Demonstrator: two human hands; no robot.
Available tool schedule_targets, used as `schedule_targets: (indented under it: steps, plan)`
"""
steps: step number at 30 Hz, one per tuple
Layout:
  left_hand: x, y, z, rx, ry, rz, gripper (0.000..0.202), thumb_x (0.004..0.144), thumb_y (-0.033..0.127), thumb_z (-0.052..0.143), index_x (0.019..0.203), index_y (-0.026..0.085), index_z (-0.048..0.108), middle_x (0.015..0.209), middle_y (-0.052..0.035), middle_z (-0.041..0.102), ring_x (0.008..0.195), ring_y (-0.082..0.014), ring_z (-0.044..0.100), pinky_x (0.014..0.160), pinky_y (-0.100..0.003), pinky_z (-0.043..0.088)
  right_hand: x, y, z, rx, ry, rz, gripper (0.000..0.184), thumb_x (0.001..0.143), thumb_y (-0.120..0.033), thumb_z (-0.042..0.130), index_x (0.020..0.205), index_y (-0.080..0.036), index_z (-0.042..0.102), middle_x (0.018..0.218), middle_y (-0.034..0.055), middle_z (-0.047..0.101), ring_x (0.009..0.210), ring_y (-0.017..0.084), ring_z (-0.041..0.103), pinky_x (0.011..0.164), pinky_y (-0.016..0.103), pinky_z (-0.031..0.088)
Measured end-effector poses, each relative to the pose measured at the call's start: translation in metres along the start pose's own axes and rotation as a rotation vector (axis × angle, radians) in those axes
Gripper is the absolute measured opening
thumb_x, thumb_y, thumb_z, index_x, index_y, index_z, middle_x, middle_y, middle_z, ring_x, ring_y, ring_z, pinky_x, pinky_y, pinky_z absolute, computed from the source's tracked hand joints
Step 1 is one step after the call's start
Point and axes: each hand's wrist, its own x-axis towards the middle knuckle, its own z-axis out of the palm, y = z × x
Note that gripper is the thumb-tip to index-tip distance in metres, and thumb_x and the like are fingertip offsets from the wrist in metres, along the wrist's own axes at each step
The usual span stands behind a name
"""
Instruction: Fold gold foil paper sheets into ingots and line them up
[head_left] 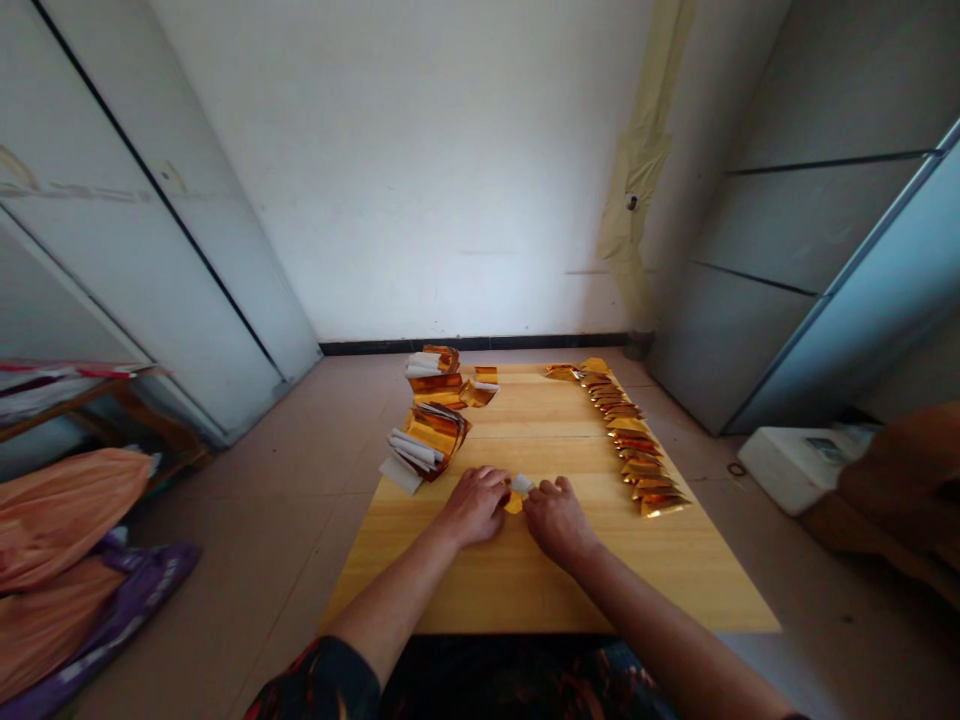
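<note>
Both my hands meet near the middle of a light wooden table (pixel 525 590). My left hand (pixel 476 505) and my right hand (pixel 556 520) pinch a small piece of gold foil paper with a white backing (pixel 517 497) between their fingertips. Left of my hands lies a loose stack of gold and white paper sheets (pixel 429 437), with a white sheet (pixel 400 474) sticking out over the table edge. Farther back stands a second stack (pixel 435 376), beside a few gold pieces (pixel 480 388). Folded gold pieces (pixel 626 435) overlap in a long row along the right side.
Pale grey metal cabinets (pixel 817 230) stand on the right, with a white box (pixel 799 465) low beside them. Orange bags (pixel 60 520), a purple bag (pixel 127 610) and a wooden shelf (pixel 112 410) are on the left. A white wall stands behind the table.
</note>
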Motion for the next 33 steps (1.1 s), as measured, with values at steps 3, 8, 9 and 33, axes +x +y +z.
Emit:
schedule_targets:
  steps: [3,8,9,33]
  plan:
    - [-0.002,-0.001,0.007,-0.003,0.008,0.024,0.015,0.081,0.018,0.056,0.092,0.022,0.065,0.100,-0.0036,0.065,0.099,-0.0188,0.055,0.087,-0.032,0.042,-0.006,0.017,-0.003,0.007,0.003,-0.079,0.018,0.088,-0.017,0.049,0.084,-0.018,0.067,0.084,0.0081,0.068,0.085,0.020,0.054,0.077,0.035,0.029]
    - [-0.002,-0.003,0.017,0.098,0.073,0.096,0.011,0.086,0.025,0.056,0.087,0.019,0.066,0.086,-0.0034,0.065,0.085,-0.0166,0.057,0.077,-0.030,0.042,-0.008,0.026,-0.004,0.013,0.001,-0.088,0.019,0.091,-0.021,0.048,0.083,-0.019,0.065,0.086,0.0040,0.068,0.084,0.017,0.052,0.070,0.030,0.026]
    - [-0.002,-0.004,0.018,0.124,0.097,0.119,0.013,0.088,0.027,0.054,0.088,0.020,0.065,0.085,-0.0032,0.065,0.083,-0.0163,0.057,0.076,-0.030,0.041,-0.008,0.025,-0.003,0.012,0.013,-0.075,0.019,0.091,-0.022,0.048,0.082,-0.019,0.064,0.085,0.0034,0.067,0.084,0.017,0.052,0.070,0.030,0.026]
    - [0.012,-0.006,0.038,-0.082,0.322,-0.223,0.019,0.089,0.019,0.047,0.098,0.021,0.064,0.086,-0.0039,0.068,0.083,-0.0169,0.060,0.078,-0.029,0.044,0.008,0.016,0.024,0.239,0.136,0.355,0.021,0.092,-0.016,0.044,0.091,-0.020,0.064,0.089,0.0045,0.066,0.086,0.015,0.058,0.074,0.024,0.036]
